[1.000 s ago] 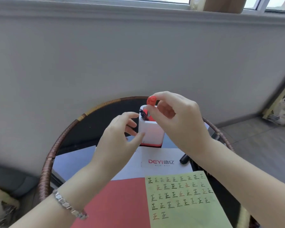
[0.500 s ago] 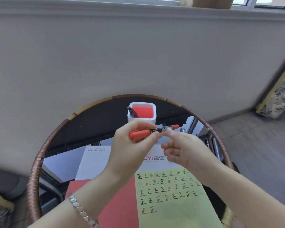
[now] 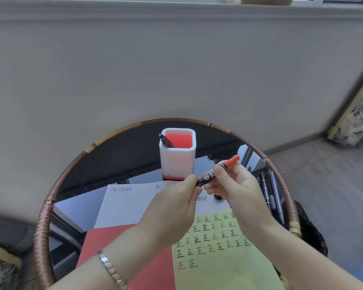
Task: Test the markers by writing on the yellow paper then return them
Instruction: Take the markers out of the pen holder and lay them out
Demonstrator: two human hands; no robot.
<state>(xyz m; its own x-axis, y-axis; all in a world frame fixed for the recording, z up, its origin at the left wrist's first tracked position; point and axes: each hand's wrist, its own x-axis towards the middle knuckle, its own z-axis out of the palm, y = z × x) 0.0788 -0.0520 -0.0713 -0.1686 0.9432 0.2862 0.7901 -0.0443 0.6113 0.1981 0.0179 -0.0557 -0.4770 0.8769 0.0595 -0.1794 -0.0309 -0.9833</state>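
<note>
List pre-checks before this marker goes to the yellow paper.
1. Grip on marker: ok, left hand wraps the lower end, right hand pinches the barrel.
2. Writing tip uncapped: cannot tell, the left hand hides that end.
3. Bare space on yellow paper: ok, below the last row.
4. Return spot, holder: ok, upright with room inside.
5. Paper free of loose pens: ok, they lie by the table's right rim.

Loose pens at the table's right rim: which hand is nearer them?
Right. The right hand pinches the red-capped marker just left of the loose pens; the left hand grips the marker's other end, farther left.
</note>
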